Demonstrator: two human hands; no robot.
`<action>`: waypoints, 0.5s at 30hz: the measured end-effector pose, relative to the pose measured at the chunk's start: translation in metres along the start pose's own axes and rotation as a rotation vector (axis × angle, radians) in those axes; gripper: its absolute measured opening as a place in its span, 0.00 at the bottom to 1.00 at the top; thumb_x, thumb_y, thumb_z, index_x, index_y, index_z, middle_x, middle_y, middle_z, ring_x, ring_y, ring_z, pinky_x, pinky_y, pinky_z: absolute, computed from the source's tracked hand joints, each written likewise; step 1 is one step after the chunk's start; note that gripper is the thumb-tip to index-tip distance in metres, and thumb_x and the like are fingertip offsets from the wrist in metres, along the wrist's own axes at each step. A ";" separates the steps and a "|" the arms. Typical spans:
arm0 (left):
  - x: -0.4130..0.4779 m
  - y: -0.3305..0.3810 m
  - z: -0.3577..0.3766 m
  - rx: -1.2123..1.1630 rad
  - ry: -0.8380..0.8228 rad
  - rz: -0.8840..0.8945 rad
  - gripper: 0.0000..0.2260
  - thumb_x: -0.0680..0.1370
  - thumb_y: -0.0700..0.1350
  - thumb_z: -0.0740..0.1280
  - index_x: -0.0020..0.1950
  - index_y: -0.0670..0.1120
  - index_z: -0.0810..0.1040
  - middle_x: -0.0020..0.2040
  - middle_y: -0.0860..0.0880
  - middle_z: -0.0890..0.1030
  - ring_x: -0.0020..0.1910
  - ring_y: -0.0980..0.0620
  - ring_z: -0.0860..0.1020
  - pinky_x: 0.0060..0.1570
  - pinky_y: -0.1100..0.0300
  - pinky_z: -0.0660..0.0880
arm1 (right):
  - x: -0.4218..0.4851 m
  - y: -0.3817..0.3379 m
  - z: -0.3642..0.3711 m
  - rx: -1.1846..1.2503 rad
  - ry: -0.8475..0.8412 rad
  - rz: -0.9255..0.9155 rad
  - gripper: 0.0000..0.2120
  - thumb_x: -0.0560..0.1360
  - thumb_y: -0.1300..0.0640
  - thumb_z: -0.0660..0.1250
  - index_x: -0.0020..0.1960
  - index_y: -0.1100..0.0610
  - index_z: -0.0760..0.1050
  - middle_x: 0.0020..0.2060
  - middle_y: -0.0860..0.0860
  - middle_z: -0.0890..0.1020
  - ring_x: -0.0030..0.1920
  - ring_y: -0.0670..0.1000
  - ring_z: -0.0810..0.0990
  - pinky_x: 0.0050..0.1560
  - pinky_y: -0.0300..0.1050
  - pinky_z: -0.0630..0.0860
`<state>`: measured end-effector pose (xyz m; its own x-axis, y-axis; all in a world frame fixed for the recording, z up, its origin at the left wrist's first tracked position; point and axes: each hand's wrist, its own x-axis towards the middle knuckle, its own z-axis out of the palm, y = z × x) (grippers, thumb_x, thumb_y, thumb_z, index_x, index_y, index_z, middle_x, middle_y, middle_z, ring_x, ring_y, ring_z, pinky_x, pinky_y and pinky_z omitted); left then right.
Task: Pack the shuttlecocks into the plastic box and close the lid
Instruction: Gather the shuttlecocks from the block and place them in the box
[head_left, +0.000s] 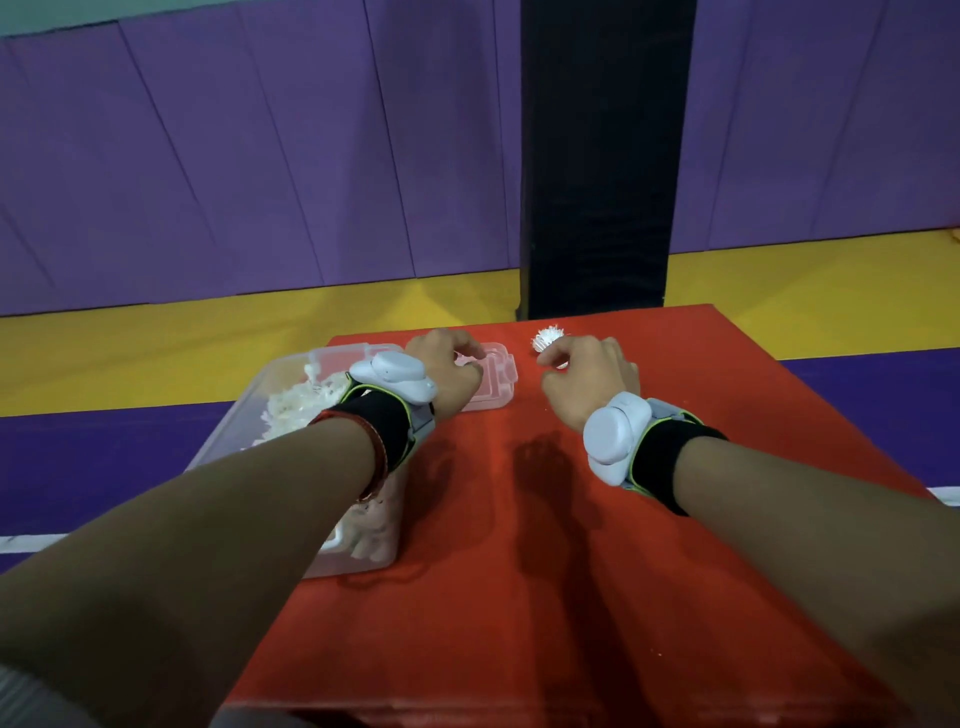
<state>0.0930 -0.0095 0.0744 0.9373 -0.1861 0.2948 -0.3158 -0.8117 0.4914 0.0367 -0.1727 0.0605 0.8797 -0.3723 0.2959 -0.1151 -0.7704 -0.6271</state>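
So the setup is a red tabletop (571, 571), matte and a bit padded-looking, with dark shadows of both hands on it near the middle. The room looks like a sports hall. There's a purple padded wall (260, 156) across the back, split into panels, with a black pillar (602, 156) standing right behind the far edge of the tabletop. The floor (156, 338) has a yellow band along the wall, then purple, and a white line (31, 543) shows at the left edge and again at the right.

The clear plastic box (249, 415) sits on the left side of the tabletop, hanging a little over its left edge, with the left forearm crossing over it. It's open and stuffed with white shuttlecocks (296, 410).

The lid (493, 384) lies flat on the tabletop just past the far right corner of the box. The left hand (447, 374) is on it, fingers curled down and gripping its far side.

One loose shuttlecock (545, 339) is still out near the far edge, just right of the lid. The right hand (592, 379) is at it with curled fingers, and the fingertips look to be pinching its near end.

Both wrists wear a pale grey device (615, 441) on a black strap.
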 end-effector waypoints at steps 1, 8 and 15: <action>0.004 0.003 0.008 0.003 -0.003 -0.010 0.12 0.72 0.45 0.65 0.51 0.57 0.82 0.50 0.52 0.82 0.50 0.51 0.79 0.45 0.63 0.70 | 0.003 0.007 0.000 -0.008 -0.004 0.011 0.12 0.73 0.57 0.64 0.52 0.45 0.82 0.41 0.46 0.77 0.62 0.54 0.72 0.60 0.50 0.68; 0.024 0.014 0.050 -0.012 -0.059 -0.042 0.11 0.71 0.43 0.64 0.49 0.55 0.82 0.44 0.55 0.81 0.44 0.51 0.80 0.46 0.62 0.74 | 0.026 0.047 0.010 -0.002 -0.038 0.080 0.15 0.73 0.59 0.64 0.54 0.46 0.82 0.32 0.41 0.64 0.60 0.57 0.74 0.62 0.49 0.69; 0.062 0.015 0.110 -0.065 -0.069 -0.087 0.12 0.67 0.49 0.60 0.43 0.60 0.81 0.42 0.58 0.82 0.44 0.53 0.81 0.52 0.58 0.78 | 0.077 0.093 0.046 0.058 -0.031 0.134 0.15 0.71 0.58 0.64 0.53 0.46 0.82 0.39 0.45 0.76 0.60 0.54 0.73 0.59 0.50 0.73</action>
<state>0.1627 -0.0940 0.0104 0.9688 -0.1563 0.1926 -0.2397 -0.7890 0.5658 0.1148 -0.2491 -0.0084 0.8722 -0.4531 0.1843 -0.2067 -0.6830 -0.7006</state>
